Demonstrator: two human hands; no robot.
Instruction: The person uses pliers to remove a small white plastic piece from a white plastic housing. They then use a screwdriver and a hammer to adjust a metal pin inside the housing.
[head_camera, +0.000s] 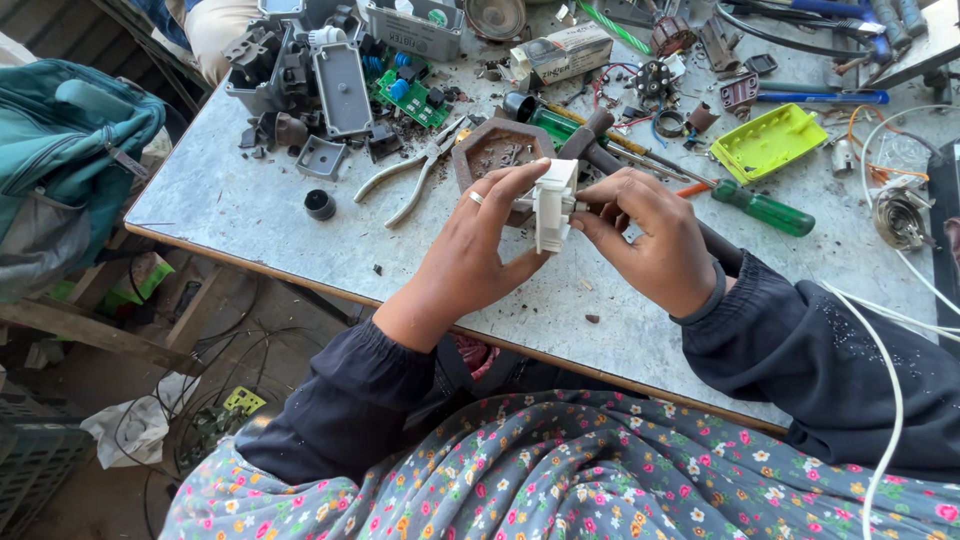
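Both hands close on a small white plastic part held just above the grey worktable: the left hand wraps its near side, thumb and fingers pinching it, while the right hand pinches its far edge. Just beyond the grip lies a brown octagonal housing, with grey pliers further left. To the right of the grip rests a green-handled screwdriver.

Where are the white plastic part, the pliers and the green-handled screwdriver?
white plastic part (553, 205), head view, its flat side.
pliers (412, 178), head view, on a handle.
green-handled screwdriver (765, 209), head view, mid-handle.
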